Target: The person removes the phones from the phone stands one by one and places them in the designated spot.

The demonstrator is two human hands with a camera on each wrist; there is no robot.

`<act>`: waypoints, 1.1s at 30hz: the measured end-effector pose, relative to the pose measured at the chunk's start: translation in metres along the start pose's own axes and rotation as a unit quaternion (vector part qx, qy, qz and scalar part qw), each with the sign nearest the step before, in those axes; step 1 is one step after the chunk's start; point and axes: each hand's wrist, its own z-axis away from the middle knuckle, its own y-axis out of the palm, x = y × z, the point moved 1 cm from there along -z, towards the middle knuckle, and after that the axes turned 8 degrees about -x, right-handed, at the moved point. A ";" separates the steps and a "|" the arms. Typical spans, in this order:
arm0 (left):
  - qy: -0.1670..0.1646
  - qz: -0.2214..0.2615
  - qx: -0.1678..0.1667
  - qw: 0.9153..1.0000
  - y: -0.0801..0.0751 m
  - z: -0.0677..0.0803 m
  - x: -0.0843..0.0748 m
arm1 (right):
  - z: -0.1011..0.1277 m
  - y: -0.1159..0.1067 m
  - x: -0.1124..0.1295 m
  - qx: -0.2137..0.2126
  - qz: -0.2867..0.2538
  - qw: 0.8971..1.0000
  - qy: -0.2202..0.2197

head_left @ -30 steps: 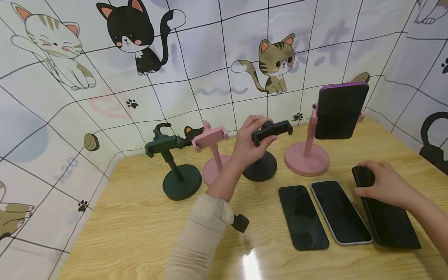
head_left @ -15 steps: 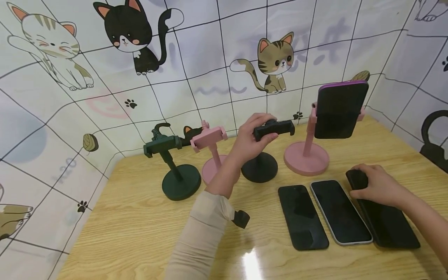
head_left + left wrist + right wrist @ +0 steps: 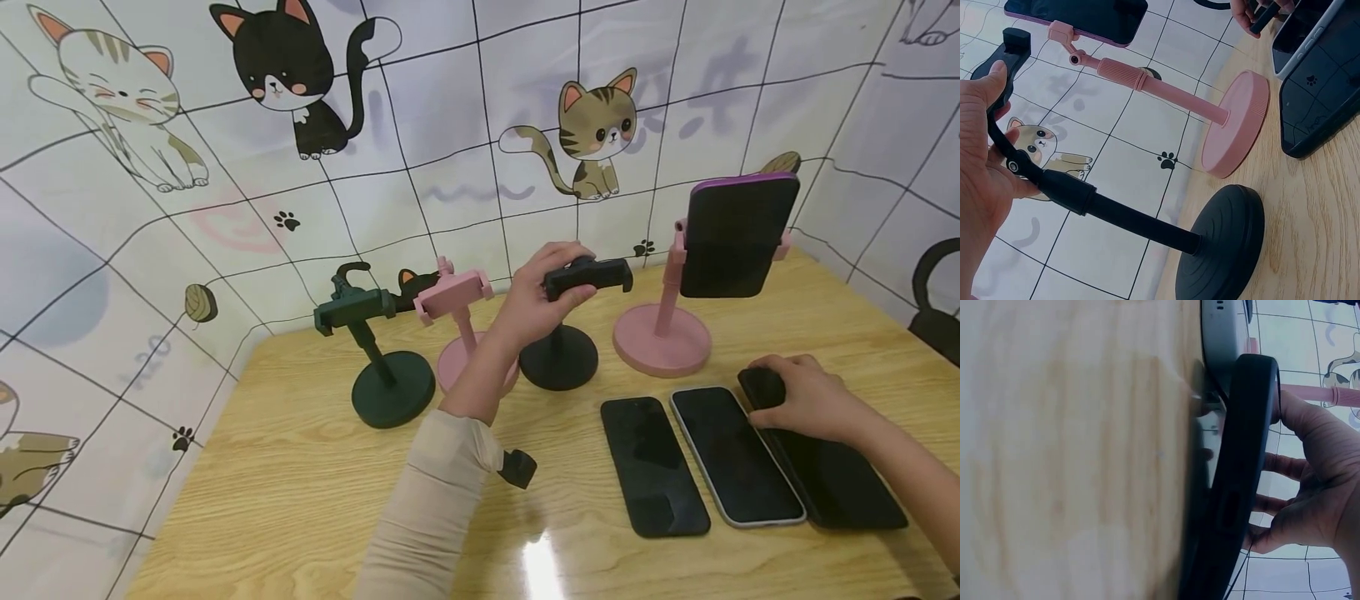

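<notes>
My left hand grips the clamp of a black phone stand. The stand's round base rests on the table. In the left wrist view, the thumb lies on the clamp's back and fingers reach behind the bent neck of the black stand. With thumb and fingers my right hand grips the far end of a black phone. In the right wrist view, the gripped phone is tilted, with a gap between it and the table. Left of it lie a silver-edged phone and another black phone.
A pink stand at the back right carries a purple-edged phone. Left of the black stand are a smaller pink stand and a dark green stand. A cat-patterned sheet backs the wooden table.
The far end of the right-hand phone has shifted a little left, with the hand. The black clamp in my left hand has turned slightly. The other stands and phones stay put.
</notes>
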 end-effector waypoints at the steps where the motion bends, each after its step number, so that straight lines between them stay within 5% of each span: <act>1: -0.002 0.000 -0.001 1.000 0.000 0.000 0.000 | 0.000 0.000 0.000 0.000 0.000 1.000 -0.003; 10: -0.030 -0.006 0.002 1.000 -0.005 0.001 -0.036 | 0.000 0.000 -0.005 0.004 -0.007 1.000 -0.015; 33: -0.053 0.007 0.009 0.999 -0.006 0.001 -0.036 | -0.001 0.006 -0.011 0.001 0.032 0.999 -0.017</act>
